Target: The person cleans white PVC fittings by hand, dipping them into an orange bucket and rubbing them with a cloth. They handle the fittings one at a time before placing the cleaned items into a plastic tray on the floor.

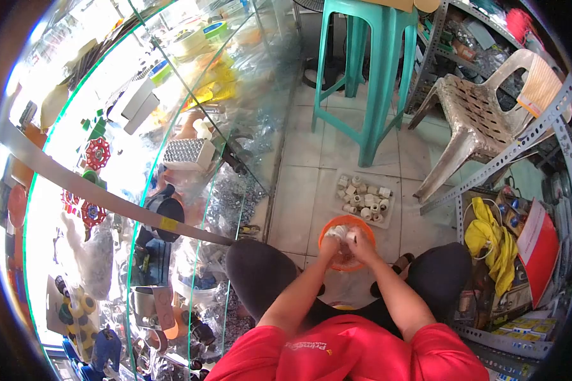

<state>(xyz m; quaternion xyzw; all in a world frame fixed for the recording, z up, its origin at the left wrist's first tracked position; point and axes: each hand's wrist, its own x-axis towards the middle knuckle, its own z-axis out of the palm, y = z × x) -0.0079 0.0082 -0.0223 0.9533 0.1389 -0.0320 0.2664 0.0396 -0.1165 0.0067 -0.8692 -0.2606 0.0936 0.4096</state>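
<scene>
An orange basin (370,230) stands on the floor between my knees, with cloudy, wet-looking contents. Over it my left hand (330,245) is closed on a crumpled white piece that looks like a cloth (339,231). Close beside it, my right hand (361,246) is closed around a small white pipe fitting (351,235), mostly covered by the fingers. Just beyond the basin lies a clear plastic tray (393,202) with several white pipe fittings (366,198) in it.
A glass display case (200,127) full of hardware runs along the left. Ahead stands a green stool (375,76); a stained plastic chair (467,105) is at the right. Metal shelving (508,166), a yellow cloth (491,244) and a red-and-white box (540,251) are near my right knee.
</scene>
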